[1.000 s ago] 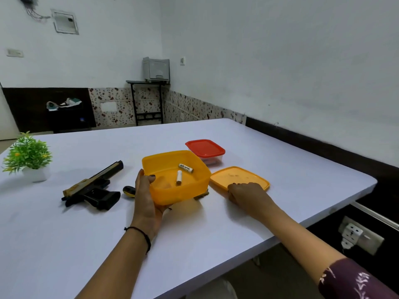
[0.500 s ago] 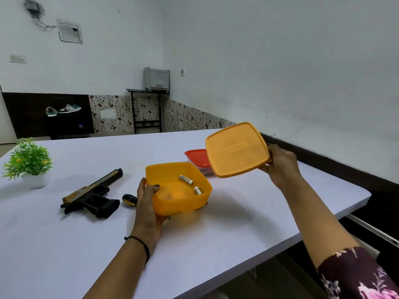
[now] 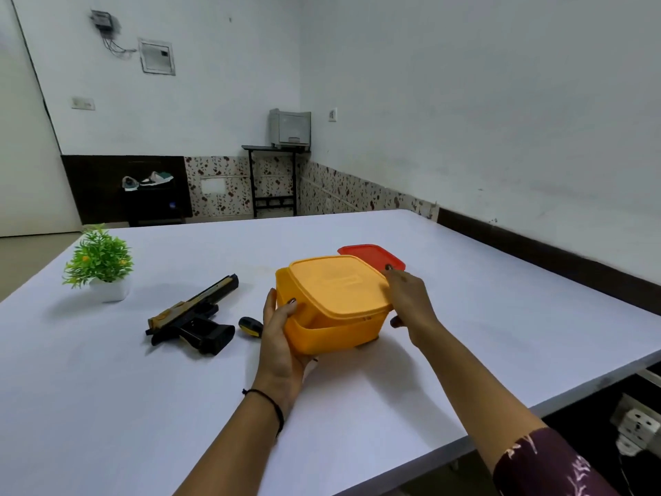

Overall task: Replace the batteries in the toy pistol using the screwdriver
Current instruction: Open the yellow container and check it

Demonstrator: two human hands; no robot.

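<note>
An orange plastic box stands on the white table, tilted a little. My left hand grips its near left side. My right hand holds the orange lid, which lies on top of the box, askew. The batteries inside are hidden under the lid. The black and gold toy pistol lies on its side to the left. Beside it, the black and yellow screwdriver handle peeks out from behind my left hand.
A red-lidded container sits just behind the orange box. A small green plant in a white pot stands at the far left. The table's near edge runs diagonally at the right, with a wall socket below it.
My right hand picked the orange lid off the table, lifted it, then brought it down onto the box. The batteries are now covered. My left hand kept holding the box.
</note>
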